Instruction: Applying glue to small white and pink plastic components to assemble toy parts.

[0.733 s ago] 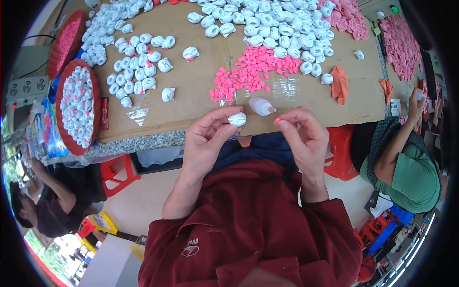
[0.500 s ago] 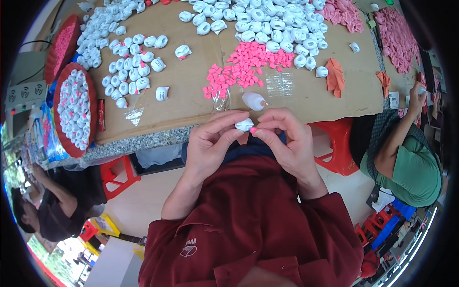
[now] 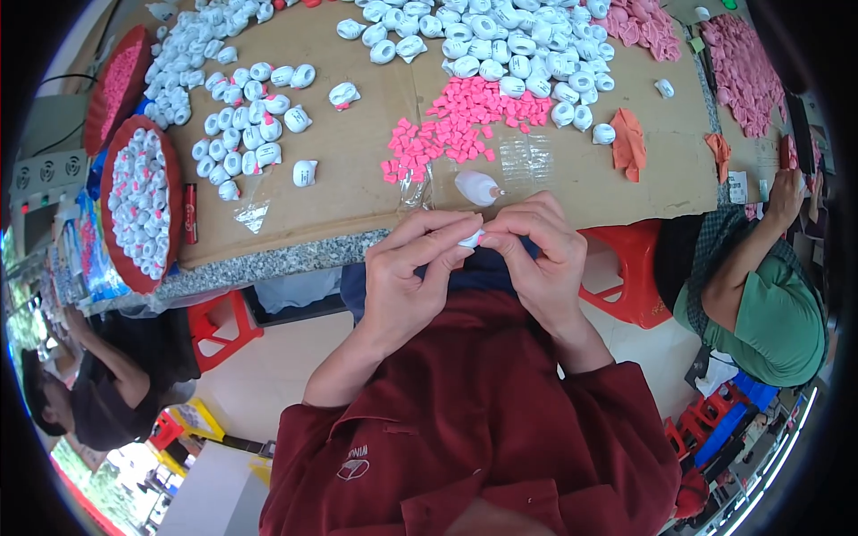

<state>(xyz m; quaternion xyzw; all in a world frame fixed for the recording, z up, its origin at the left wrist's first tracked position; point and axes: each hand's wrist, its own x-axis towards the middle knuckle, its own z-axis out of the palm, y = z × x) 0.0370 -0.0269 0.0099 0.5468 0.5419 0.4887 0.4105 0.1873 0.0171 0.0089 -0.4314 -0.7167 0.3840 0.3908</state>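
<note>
The piece (image 3: 471,239) is white, the chips (image 3: 466,104) pink.

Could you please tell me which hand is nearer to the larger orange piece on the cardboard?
The right hand: it is below and left of the larger orange piece in the picture. The left hand is farther left, holding a white piece.

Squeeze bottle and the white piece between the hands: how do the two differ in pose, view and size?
The squeeze bottle lies on the cardboard, while the white piece is held up in the grip of the left hand.
The bottle is in full view; the white piece is mostly covered by the grip.
The bottle looks larger than the visible part of the white piece.
Both are pale.
</note>
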